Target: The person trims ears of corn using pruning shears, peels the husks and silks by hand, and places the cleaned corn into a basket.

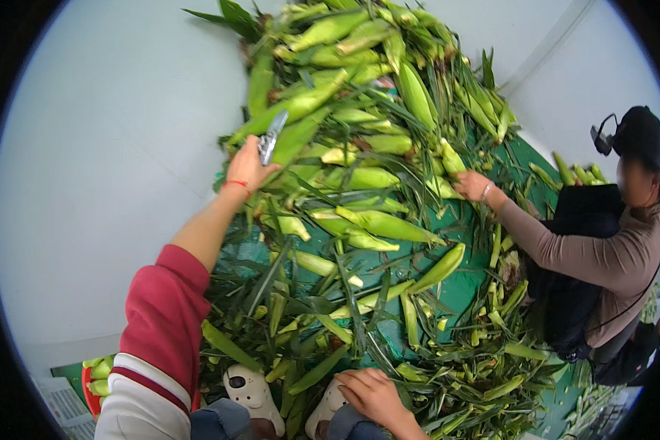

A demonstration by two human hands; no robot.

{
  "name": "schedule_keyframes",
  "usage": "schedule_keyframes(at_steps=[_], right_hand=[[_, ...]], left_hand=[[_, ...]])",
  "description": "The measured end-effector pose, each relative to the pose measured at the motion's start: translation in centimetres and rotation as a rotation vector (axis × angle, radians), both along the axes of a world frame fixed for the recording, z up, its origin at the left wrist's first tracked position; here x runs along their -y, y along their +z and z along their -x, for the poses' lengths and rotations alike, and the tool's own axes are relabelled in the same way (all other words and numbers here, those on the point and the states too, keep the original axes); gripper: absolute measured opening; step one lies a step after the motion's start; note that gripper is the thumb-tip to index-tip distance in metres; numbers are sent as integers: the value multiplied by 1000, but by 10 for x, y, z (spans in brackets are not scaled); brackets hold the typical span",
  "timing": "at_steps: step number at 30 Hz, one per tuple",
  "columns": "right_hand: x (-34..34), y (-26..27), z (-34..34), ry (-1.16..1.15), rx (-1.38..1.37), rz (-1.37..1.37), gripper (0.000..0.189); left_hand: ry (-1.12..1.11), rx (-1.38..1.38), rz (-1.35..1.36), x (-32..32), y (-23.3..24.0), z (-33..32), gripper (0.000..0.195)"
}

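Note:
My left hand (250, 168) reaches to the left side of a large heap of unhusked corn ears (363, 179). It grips a shiny metal bladed tool (270, 137), whose blade points up and away from me; the exact kind is unclear. Under the tool and thumb lies a long green corn ear (300, 135). My right hand (375, 397) is low in the view, by my right knee and above a pale clog (327, 404). Nothing shows in it, and its fingers are loosely bent.
A co-worker (610, 258) sits at the right, one hand (473, 186) on an ear in the heap. Cut husks and leaves (473, 379) litter the green floor (462, 286). A red container (92, 393) with corn stands at lower left. A pale wall (104, 137) borders the heap.

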State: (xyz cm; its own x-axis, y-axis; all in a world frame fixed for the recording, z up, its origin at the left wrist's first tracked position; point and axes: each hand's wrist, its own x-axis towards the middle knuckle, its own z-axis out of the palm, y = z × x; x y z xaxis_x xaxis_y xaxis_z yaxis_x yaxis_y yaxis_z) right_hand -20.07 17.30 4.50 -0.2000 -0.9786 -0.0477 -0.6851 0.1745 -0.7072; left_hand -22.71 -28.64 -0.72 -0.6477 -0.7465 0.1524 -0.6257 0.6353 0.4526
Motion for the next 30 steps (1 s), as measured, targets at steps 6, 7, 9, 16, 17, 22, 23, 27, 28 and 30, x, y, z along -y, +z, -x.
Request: schedule_keyframes(at_steps=[6, 7, 9, 16, 17, 22, 23, 27, 28, 30], right_hand=[[-20, -5, 14, -175, 66, -93, 19], [-18, -7, 15, -168, 68, -85, 19], [-6, -7, 12, -185, 215, 14, 21], [54, -6, -21, -462, 1364, 45, 54], [63, -4, -35, -479, 1480, 42, 57], [70, 12, -69, -497, 1578, 136, 52], [63, 16, -70, -446, 1584, 154, 51], [51, 32, -54, -415, 1414, 109, 60], [48, 36, -44, -418, 1350, 70, 61], [38, 35, -20, -411, 1109, 48, 60]], left_hand=[[-108, 331, -74, 0, 14, -15, 65], [-128, 293, -165, -8, 12, -31, 65], [-104, 201, -330, -40, 14, -74, 64], [-177, 281, -600, -201, 88, -157, 61], [-209, 240, -569, -221, 92, -165, 59], [-350, 248, -807, -278, 149, -218, 52], [-405, 238, -848, -283, 155, -225, 52], [-523, 183, -908, -288, 185, -239, 66], [-519, 169, -921, -288, 175, -245, 66], [-577, 15, -857, -293, 146, -253, 71]])
